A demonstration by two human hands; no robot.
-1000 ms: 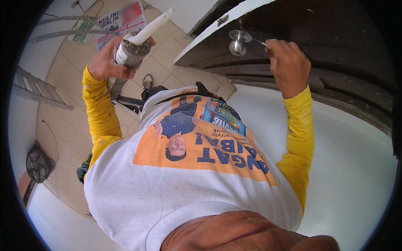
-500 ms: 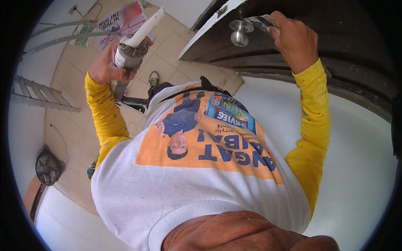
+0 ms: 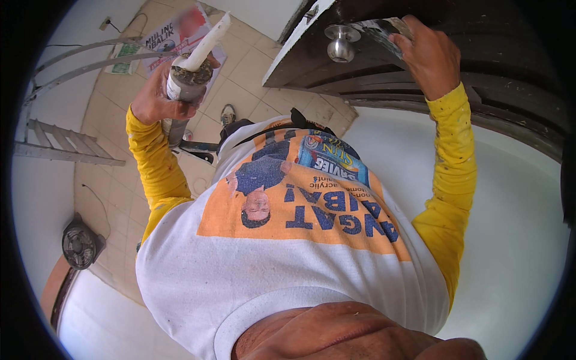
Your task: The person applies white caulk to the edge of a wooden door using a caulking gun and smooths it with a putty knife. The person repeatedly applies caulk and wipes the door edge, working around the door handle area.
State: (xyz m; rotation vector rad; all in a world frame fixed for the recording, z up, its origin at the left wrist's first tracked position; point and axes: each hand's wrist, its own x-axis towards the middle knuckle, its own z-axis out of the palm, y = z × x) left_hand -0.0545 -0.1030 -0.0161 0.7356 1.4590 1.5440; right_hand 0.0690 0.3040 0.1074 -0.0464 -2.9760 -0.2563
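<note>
Since a second ago, the right hand [image 3: 431, 57] has shifted a little to the right in my view, and the scraper [image 3: 384, 37] in it has turned from edge-on to show me the broad face of its blade. I have that hand closed around the scraper's handle end, raised against the dark door [image 3: 312, 75]. The blade reaches left to just beside the round metal knob [image 3: 341, 49]; I can't tell from here whether it touches the door's surface.

My left hand [image 3: 157, 99] is wrapped round a tube [image 3: 187, 89], held up over the tiled floor [image 3: 111, 198], well apart from the knob. Its long white nozzle [image 3: 207, 42] slants up and to the right (the collar below it is crusted with dark grime). Beyond the tube I see printed sheets [image 3: 174, 37] lying on the tiles.

Both forearms are in yellow sleeves [image 3: 451, 153], the right one spotted with specks. Off to the left stands a metal ladder [image 3: 69, 157], with a dark fan [image 3: 80, 245] nearer the lower left.
</note>
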